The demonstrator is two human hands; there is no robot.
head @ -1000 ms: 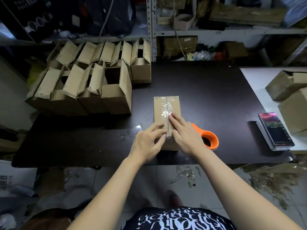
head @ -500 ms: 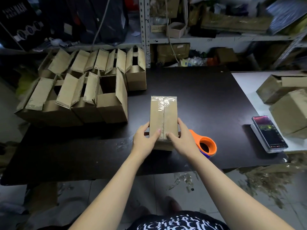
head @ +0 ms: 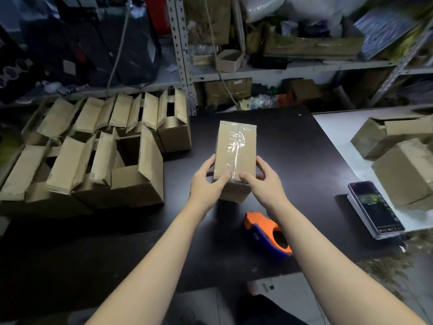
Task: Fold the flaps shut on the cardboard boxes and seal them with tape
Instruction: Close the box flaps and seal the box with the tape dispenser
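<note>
Right, the left hand (head: 207, 182) and right hand (head: 261, 181) are both curling round the near end of the box (head: 225, 148), centre frame, thumbs lying on its sealed seam above the dark desk (head: 293, 160). I'd be rubbing the tape (head: 237, 146) flat, gripping evenly, not crushing.

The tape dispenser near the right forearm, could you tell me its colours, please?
The tape dispenser is orange and blue, clearest in the head view.

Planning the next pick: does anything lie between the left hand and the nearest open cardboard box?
Nothing visible does. Only bare black tabletop separates the left hand from the nearest open brown cardboard box. That hand and the right hand both grip the taped brown cardboard box.
</note>
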